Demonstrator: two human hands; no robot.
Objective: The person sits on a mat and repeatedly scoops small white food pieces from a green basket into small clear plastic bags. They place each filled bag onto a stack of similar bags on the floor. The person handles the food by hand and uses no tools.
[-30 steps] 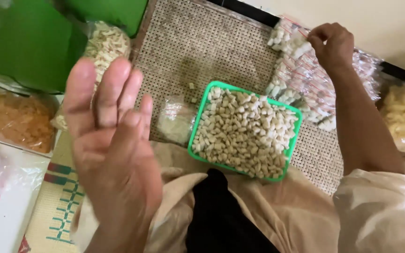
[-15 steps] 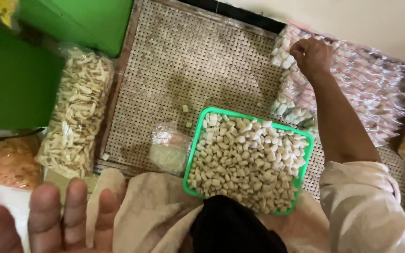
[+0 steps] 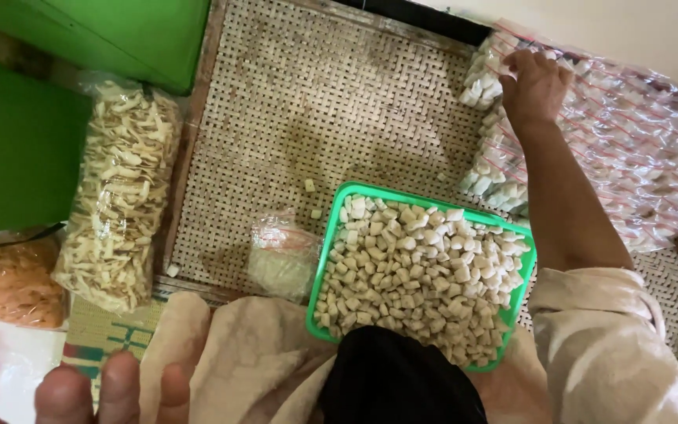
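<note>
- Woven cane mat [image 3: 315, 118] covers the floor, framed in wood, mostly bare in its upper middle part
- Right hand [image 3: 534, 82] reaches far forward onto the heap of small sealed packets [image 3: 629, 149] at the mat's right side; fingers curled together on one packet at the heap's near corner, grip itself partly hidden
- Left hand [image 3: 111, 392] low at the bottom edge, only fingertips showing, spread apart, holding nothing visible
- Green tray [image 3: 331, 259] of pale cut pieces sits just in front of the lap, its near rim touching the cloth; a few loose pieces lie on the mat beside it
- Small filled clear bag [image 3: 280, 255] lies just left of the tray
- Long bag of pale strips [image 3: 119, 188] along the mat's left frame; bag of orange snack [image 3: 9, 279] beyond it
- Risk: outstretched forearm passes over the tray's right corner; pulling back low could clip the rim and tip pieces out
- Risk: heap is slippery, loosely stacked; tugging one packet may slide its neighbours
- Open room: bare mat above the tray; right side crowded
</note>
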